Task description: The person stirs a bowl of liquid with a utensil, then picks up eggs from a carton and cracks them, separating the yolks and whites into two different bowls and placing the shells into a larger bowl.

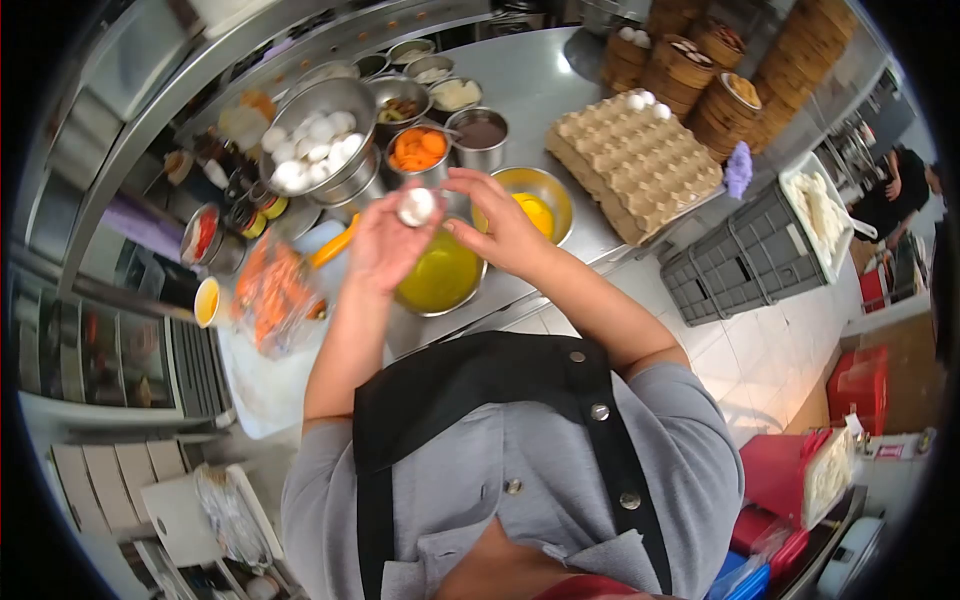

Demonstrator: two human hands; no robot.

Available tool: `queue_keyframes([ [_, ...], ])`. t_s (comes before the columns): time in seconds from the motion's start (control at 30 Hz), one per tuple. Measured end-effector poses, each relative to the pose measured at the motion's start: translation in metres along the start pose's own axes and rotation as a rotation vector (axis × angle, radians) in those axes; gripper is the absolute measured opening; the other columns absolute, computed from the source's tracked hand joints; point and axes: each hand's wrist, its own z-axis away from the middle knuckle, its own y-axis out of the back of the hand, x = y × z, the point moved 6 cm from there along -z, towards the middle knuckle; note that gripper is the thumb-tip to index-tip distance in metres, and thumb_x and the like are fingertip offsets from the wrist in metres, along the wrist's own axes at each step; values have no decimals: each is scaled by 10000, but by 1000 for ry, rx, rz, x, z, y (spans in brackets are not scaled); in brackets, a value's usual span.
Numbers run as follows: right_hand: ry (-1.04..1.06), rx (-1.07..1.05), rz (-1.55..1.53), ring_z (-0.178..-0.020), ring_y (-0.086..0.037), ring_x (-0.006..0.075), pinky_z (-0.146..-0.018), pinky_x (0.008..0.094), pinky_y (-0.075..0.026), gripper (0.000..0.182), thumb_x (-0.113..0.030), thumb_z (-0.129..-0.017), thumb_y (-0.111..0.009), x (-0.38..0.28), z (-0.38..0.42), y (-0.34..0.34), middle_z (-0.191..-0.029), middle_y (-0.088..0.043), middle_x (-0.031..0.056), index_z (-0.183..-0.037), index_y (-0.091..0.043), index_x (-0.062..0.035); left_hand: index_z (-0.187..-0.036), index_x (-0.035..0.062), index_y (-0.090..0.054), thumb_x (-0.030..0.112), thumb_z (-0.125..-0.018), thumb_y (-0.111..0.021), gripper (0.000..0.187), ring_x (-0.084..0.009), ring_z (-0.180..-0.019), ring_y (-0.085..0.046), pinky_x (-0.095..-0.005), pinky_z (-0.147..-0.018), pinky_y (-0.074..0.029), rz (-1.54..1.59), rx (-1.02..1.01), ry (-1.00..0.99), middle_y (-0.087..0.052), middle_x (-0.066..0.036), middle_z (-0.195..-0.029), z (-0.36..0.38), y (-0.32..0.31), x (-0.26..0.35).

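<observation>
Cupped in my left hand (385, 240) is a white eggshell piece (416, 207), above the left rim of a metal bowl of yellow-green liquid (440, 272). My right hand (497, 222) is raised just right of it, fingers slightly curled over that bowl; whether anything is between its fingertips is too small to tell. Behind my right hand stands a metal bowl with orange-yellow yolk (535, 212). White eggs (312, 150) fill a large steel bowl at the back left. A stack of cardboard egg trays (632, 160) lies to the right, with a few white eggs on its far corner.
Behind my hands stand bowls of orange slices (418, 148) and a pot of dark liquid (478, 135). Left are a bagged orange food (272, 295) and a white board (262, 385). Bamboo steamers (680, 75), a grey crate (730, 262) and another person (895, 195) are at right.
</observation>
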Motion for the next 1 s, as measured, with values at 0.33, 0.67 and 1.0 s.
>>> queue_keyframes([
  [0.33,-351,268,604,-1035,-526,331,-878,382,-435,296,-52,-760,-580,156,-10,203,-1067,-580,160,-1055,-596,-44,-1281,17,-475,266,-843,-591,517,-293,-1262,-395,-354,-1027,-299,-1604,685,-720,-411,-234,-1343,-16,-1,194],
  [0.67,-377,-311,1248,-1120,-480,253,-927,370,-415,407,-26,-802,-487,300,-42,288,-1124,-586,40,-1170,-559,-183,-1059,49,-607,65,-799,-576,262,-304,-1239,-391,-389,-1026,-288,-2134,725,-1137,-461,-143,-1309,47,-72,79],
  [1.0,-315,-5,940,-1006,-517,361,-862,421,-445,342,-59,-688,-650,311,-49,316,-1024,-557,166,-1022,-581,-81,-1109,16,-572,16,-846,-532,266,-227,-1177,-472,-329,-1004,-342,-1638,587,-819,-515,-129,-1255,70,0,39],
])
